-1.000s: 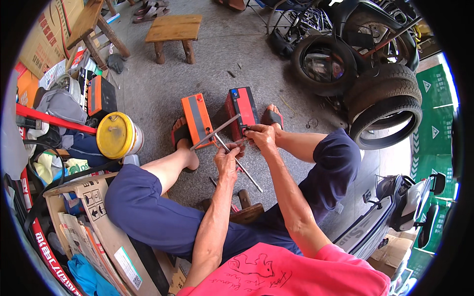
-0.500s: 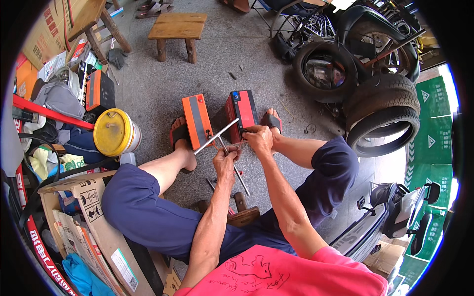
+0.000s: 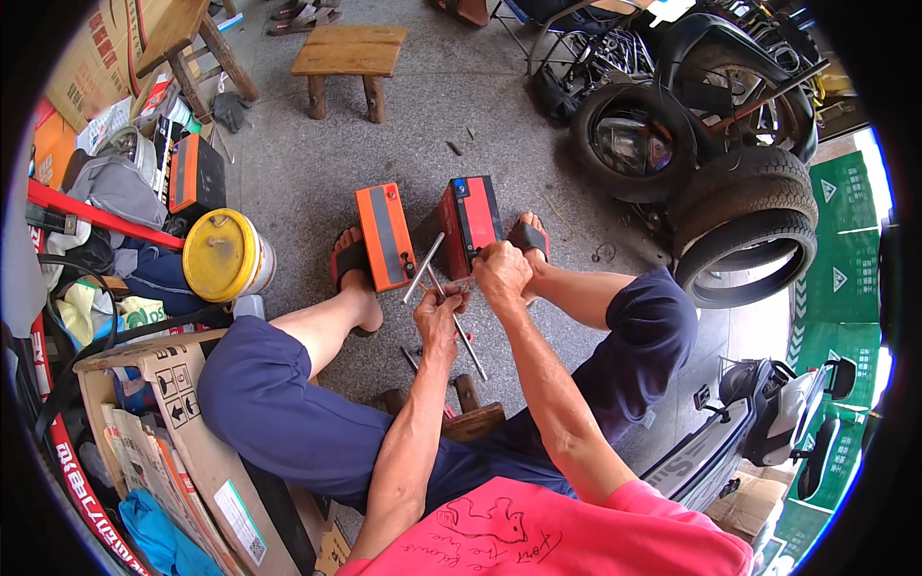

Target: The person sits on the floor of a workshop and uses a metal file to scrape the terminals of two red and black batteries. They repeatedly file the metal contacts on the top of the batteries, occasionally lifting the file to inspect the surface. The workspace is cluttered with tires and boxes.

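Observation:
I sit low with my knees apart over a grey concrete floor. My left hand point(image 3: 440, 315) grips thin metal tools point(image 3: 423, 269), one rod slanting up to the left and another pointing down to the right. My right hand point(image 3: 501, 272) is closed on a small part at the lower corner of a red battery point(image 3: 471, 223) standing on the floor. An orange battery point(image 3: 386, 236) with a grey stripe stands just left of it, beside my left foot.
A yellow-lidded bucket point(image 3: 224, 255) sits to the left, near cardboard boxes point(image 3: 182, 422) and clutter. A wooden stool point(image 3: 348, 58) stands farther off. Several tyres point(image 3: 740, 226) pile up on the right, with a scooter point(image 3: 768, 422) at lower right.
My hands have stayed together at the red battery; the view has tilted slightly, and the left hand's rods have shifted a little.

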`<state>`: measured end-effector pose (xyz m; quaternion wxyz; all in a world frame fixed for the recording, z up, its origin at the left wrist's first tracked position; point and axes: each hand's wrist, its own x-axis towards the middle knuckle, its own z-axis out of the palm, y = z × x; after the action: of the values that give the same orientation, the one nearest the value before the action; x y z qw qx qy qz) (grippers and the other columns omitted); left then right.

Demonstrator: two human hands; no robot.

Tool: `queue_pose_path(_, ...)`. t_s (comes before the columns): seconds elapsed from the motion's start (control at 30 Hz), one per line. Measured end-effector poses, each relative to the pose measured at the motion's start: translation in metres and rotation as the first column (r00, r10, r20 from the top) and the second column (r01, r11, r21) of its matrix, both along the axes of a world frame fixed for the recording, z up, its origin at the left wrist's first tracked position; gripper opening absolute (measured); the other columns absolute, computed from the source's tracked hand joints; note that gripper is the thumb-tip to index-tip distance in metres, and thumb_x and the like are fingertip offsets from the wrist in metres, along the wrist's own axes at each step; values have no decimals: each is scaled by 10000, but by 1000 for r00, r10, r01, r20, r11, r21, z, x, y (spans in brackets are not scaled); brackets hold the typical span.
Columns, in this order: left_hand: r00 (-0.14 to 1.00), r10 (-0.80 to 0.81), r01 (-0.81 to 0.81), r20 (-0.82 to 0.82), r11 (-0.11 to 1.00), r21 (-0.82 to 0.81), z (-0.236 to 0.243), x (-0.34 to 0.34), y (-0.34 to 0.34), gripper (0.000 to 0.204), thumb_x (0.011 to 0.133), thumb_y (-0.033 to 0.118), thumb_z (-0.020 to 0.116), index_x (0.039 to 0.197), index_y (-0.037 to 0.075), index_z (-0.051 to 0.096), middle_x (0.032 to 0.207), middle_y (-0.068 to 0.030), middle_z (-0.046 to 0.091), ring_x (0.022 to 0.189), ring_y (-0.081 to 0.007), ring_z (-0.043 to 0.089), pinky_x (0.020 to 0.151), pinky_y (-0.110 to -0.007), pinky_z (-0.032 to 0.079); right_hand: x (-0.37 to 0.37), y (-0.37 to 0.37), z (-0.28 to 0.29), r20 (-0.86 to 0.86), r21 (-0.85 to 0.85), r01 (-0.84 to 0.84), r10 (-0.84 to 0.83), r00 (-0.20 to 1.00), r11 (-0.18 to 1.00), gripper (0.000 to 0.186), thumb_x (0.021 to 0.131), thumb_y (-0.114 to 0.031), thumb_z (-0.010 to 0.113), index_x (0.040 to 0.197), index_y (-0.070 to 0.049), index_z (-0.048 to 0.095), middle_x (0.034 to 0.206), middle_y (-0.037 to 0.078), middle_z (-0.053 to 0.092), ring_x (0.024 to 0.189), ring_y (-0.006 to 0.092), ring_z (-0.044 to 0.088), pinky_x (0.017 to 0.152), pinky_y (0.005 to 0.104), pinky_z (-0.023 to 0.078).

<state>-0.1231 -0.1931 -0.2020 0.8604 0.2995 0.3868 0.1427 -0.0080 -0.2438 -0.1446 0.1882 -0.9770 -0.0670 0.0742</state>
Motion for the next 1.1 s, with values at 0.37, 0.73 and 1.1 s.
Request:
queue_pose_path(0.37, 996, 0, 6, -87, 997, 72, 3, -2, 1, 100, 823, -70, 596, 896, -16, 639, 822, -88, 666, 736, -185, 691, 606, -258, 522, 17, 2, 10, -203, -70, -17, 2, 979, 997, 169, 677, -176, 678, 809, -111, 762, 810, 169, 713, 787, 326, 704, 735, 423, 549)
queue_pose_path(0.73, 997, 33, -29, -72, 998, 57, 0, -3, 1, 103, 832, -83, 586, 897, -19, 634, 808, -77, 656, 725, -183, 687, 603, -263, 528, 7, 5, 8, -20, -117, -164, 162, 987, 980, 141, 703, -146, 635, 752, -55, 730, 775, 200, 692, 766, 371, 692, 711, 452, 544)
queue_pose_path(1.1, 997, 70, -68, -37, 997, 41, 6, -2, -1, 119, 818, -112, 582, 871, -18, 634, 797, -67, 640, 706, -178, 675, 588, -251, 511, 9, 9, 17, -20, -137, -273, 273, 962, 952, 138, 685, -126, 633, 721, -10, 698, 762, 225, 679, 768, 382, 685, 703, 461, 535)
